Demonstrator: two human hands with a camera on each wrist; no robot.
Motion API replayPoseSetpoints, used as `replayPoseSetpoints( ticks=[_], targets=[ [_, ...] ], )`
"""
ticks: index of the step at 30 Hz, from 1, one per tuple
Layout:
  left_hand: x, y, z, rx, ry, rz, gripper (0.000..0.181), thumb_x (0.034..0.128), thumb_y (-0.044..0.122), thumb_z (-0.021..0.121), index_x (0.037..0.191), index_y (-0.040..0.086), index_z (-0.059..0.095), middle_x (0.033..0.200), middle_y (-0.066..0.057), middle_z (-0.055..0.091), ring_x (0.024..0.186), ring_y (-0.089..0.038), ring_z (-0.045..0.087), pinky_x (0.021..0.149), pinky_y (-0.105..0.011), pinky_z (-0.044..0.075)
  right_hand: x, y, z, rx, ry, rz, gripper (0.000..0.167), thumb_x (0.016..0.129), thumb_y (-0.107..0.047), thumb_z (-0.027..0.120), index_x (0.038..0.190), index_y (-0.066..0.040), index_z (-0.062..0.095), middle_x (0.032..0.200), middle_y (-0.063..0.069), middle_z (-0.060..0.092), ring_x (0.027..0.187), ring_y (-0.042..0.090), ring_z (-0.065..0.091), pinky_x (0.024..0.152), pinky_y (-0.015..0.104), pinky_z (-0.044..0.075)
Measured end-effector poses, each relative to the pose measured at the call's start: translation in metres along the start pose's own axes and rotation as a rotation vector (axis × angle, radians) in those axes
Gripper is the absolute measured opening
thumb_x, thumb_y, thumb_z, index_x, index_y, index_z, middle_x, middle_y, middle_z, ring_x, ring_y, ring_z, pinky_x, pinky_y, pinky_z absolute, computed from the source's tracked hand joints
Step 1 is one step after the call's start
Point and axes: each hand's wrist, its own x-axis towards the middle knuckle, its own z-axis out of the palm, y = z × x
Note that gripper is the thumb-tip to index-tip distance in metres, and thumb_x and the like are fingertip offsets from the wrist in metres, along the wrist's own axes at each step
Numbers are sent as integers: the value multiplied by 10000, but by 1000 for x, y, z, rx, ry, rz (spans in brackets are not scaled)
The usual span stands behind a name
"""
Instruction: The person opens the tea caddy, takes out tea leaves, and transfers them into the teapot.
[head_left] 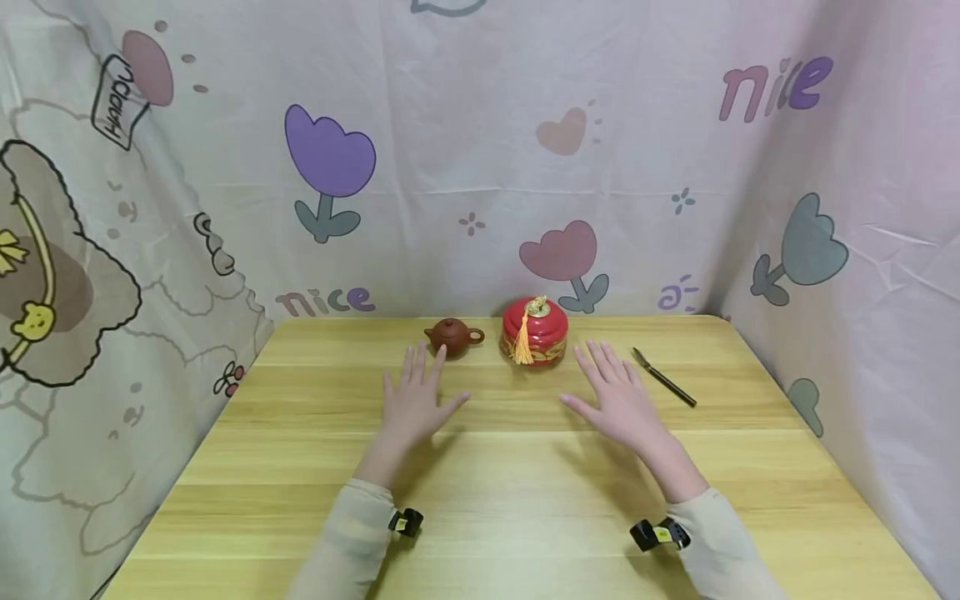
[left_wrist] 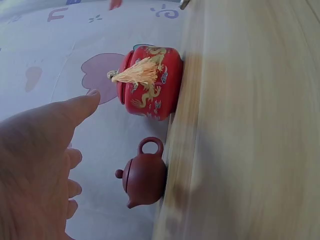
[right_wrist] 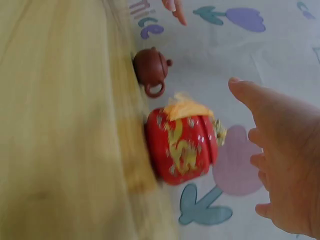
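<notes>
My left hand (head_left: 412,400) is held above the table with its fingers spread, just short of a small brown teapot (head_left: 450,337). The teapot has its lid on, its spout to the left and its handle to the right. Beside it stands a red lidded jar (head_left: 535,332) with gold dragon designs and a yellow tassel (left_wrist: 137,73). My right hand (head_left: 617,398), also spread and holding nothing, hovers between the jar and a thin dark brush-like tool (head_left: 664,377) that lies slantwise on the right. Neither hand touches any of these things.
The wooden table (head_left: 480,517) reaches back to a printed curtain (head_left: 450,150), which also hangs along both sides. Teapot and jar stand close to the table's back edge. A small black camera is strapped to each wrist.
</notes>
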Motion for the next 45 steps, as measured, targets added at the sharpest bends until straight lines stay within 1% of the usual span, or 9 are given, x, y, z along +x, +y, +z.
replayPoseSetpoints(
  ticks=[5, 8, 14, 18, 24, 29, 34, 40, 45],
  targets=[
    [0, -9, -8, 26, -14, 9, 910, 903, 723, 405, 1579, 256, 12, 1644, -115, -67, 1526, -327, -78, 1154, -677, -30, 15, -20, -7, -19, 25, -73, 863, 916, -625, 511, 1579, -211, 144, 1653, 77, 82, 1532, 309, 68, 1204, 595, 94],
    [4, -16, -11, 52, -19, 17, 910, 906, 707, 424, 1579, 253, 13, 1648, -115, -54, 1528, -330, -65, 1154, -679, -28, 27, -32, -8, -27, 26, -122, 857, 914, -605, 536, 1574, -198, 173, 1652, 72, 93, 1534, 296, 71, 1215, 565, 111],
    [18, -33, -16, 86, -42, 34, 908, 907, 722, 397, 1581, 253, 8, 1649, -102, -71, 1529, -322, -70, 1155, -681, -33, 59, -54, 0, -62, 32, -209, 827, 927, -599, 519, 1566, -169, 216, 1634, 116, 192, 1524, 293, 146, 1224, 513, 157],
    [30, -46, -17, 104, -58, 59, 865, 933, 698, 364, 1582, 244, 14, 1650, -94, -54, 1531, -322, -55, 1157, -671, -45, 82, -68, 10, -75, -1, -245, 807, 939, -573, 520, 1559, -140, 239, 1621, 116, 237, 1515, 292, 192, 1223, 499, 180],
    [51, -61, -19, 96, -68, 109, 799, 979, 618, 357, 1584, 190, 60, 1650, -119, 5, 1531, -326, -25, 1165, -664, -34, 113, -82, 32, -150, -104, -234, 785, 967, -565, 470, 1561, -117, 220, 1629, 82, 215, 1526, 246, 153, 1233, 479, 159],
    [67, -65, -22, 91, -98, 127, 780, 995, 573, 374, 1580, 159, 67, 1649, -119, -6, 1532, -313, -21, 1176, -643, -16, 137, -89, 46, -186, -161, -200, 766, 979, -540, 465, 1562, -112, 212, 1634, 73, 203, 1527, 237, 155, 1237, 471, 143],
    [84, -70, -11, 136, -103, 157, 787, 997, 566, 378, 1574, 102, 111, 1650, -122, 18, 1534, -311, 17, 1178, -651, 39, 156, -95, 60, -227, -177, -173, 762, 980, -567, 439, 1553, -103, 246, 1626, 71, 233, 1523, 220, 176, 1238, 456, 148],
    [98, -74, 1, 182, -89, 188, 766, 999, 570, 365, 1566, 92, 175, 1648, -122, 93, 1528, -313, 108, 1169, -659, 139, 165, -105, 75, -243, -197, -179, 778, 972, -573, 452, 1540, -73, 273, 1604, 94, 295, 1511, 243, 220, 1234, 472, 156],
    [103, -74, 11, 180, -117, 207, 752, 1007, 558, 351, 1566, 91, 164, 1646, -121, 125, 1529, -302, 105, 1164, -656, 168, 166, -109, 86, -222, -204, -150, 799, 963, -558, 487, 1542, -58, 259, 1601, 90, 302, 1504, 258, 239, 1229, 494, 158]
  ],
)
